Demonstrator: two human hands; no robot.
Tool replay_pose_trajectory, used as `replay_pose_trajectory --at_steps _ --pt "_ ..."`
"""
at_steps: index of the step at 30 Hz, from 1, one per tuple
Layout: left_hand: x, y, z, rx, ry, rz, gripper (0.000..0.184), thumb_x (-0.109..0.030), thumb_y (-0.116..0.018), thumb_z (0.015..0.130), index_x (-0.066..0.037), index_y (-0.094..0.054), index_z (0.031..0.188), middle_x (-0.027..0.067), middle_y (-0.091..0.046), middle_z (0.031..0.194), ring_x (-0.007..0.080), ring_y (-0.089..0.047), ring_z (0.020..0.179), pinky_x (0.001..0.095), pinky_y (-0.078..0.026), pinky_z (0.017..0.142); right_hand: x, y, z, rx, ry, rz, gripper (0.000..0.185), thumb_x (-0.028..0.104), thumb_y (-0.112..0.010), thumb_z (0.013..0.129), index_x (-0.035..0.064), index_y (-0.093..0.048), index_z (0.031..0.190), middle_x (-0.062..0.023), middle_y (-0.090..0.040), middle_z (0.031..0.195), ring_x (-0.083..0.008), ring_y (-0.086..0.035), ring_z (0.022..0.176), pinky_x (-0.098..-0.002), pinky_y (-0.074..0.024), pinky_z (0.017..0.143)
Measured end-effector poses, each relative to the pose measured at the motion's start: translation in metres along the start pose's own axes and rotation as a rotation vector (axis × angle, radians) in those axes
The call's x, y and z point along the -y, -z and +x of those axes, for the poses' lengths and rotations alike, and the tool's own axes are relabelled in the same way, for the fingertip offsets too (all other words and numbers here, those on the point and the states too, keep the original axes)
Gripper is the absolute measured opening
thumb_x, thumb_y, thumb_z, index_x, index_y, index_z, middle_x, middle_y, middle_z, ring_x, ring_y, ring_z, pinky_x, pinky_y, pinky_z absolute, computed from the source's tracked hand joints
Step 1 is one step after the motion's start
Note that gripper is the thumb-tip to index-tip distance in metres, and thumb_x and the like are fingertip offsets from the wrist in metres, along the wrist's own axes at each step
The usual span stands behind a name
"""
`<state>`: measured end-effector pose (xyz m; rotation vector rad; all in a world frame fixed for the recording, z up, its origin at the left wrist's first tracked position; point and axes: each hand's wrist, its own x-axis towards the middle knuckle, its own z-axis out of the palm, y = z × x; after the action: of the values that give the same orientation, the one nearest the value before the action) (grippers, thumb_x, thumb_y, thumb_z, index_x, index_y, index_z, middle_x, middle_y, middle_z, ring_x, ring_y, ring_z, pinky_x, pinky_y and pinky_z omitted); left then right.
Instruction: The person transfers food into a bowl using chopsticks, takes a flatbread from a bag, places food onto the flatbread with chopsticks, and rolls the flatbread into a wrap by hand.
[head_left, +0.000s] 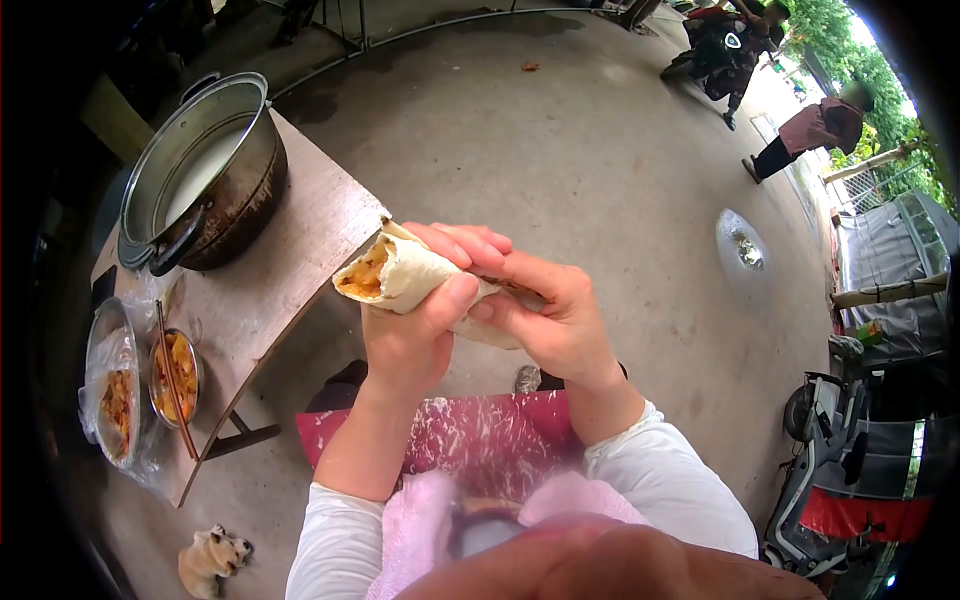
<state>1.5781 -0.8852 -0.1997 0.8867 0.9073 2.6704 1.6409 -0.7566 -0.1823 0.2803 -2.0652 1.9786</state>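
A rolled flatbread wrap (410, 272) is held up in front of me, over the floor and just off the corner of the table. Its left end is open and shows an orange-yellow filling. My left hand (415, 325) closes around the wrap from below, with the thumb on its near side. At the other end my right hand (555, 310) grips it, thumb and fingers pressed on the bread. Parts of the wrap are hidden behind the fingers of both hands.
A wooden table (318, 205) at left bears a big metal pot (235, 200) with white liquid, a bowl (180, 375) with chopsticks (172, 370), and a plastic-covered dish (115, 390). A puppy (213, 562) is below. A scooter (825, 480) stands right; two people are farther back.
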Motion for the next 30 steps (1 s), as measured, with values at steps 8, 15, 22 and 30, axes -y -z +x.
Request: replay_pose_trajectory --at_steps 8,15,22,30 --pt "0.0004 0.0007 0.0005 0.001 0.000 -0.004 0.016 -0.001 -0.063 0.079 -0.005 -0.057 0.094 0.0128 -0.065 0.093 0.0297 -0.059 0.102 0.0457 -0.045 0.094 -0.0010 0.0001 0.0006 0.005 0.006 -0.020 0.033 -0.004 -0.067 0.083 -0.0036 -0.062 0.115 -0.0102 -0.068 0.099 -0.0117 -0.062 0.092 -0.0258 -0.0513 0.078" --pt "0.0003 0.0009 0.0006 -0.009 0.012 -0.006 0.016 -0.001 -0.064 0.079 -0.005 -0.057 0.093 0.0126 -0.065 0.092 0.0295 -0.059 0.101 0.0457 -0.046 0.093 -0.0015 -0.0009 0.0010 -0.001 0.016 -0.019 0.034 -0.004 -0.067 0.082 -0.0033 -0.062 0.116 -0.0099 -0.068 0.098 -0.0114 -0.062 0.092 -0.0256 -0.0512 0.077" --pt "0.0002 0.0011 0.0012 -0.005 0.011 -0.014 0.016 -0.001 -0.064 0.079 -0.006 -0.057 0.093 0.0121 -0.065 0.092 0.0290 -0.059 0.101 0.0453 -0.046 0.093 -0.0005 -0.0013 0.0008 -0.005 0.020 -0.035 0.034 -0.004 -0.066 0.082 -0.0031 -0.062 0.115 -0.0096 -0.068 0.096 -0.0110 -0.063 0.090 -0.0253 -0.0513 0.076" --pt "0.0001 0.0021 0.0010 -0.010 0.026 -0.020 0.016 0.000 -0.062 0.079 -0.006 -0.057 0.093 0.0122 -0.065 0.093 0.0292 -0.059 0.102 0.0447 -0.047 0.092 0.0004 -0.0013 0.0013 0.000 0.014 -0.046 0.034 -0.004 -0.066 0.082 -0.0033 -0.062 0.115 -0.0096 -0.068 0.095 -0.0110 -0.063 0.089 -0.0251 -0.0512 0.075"
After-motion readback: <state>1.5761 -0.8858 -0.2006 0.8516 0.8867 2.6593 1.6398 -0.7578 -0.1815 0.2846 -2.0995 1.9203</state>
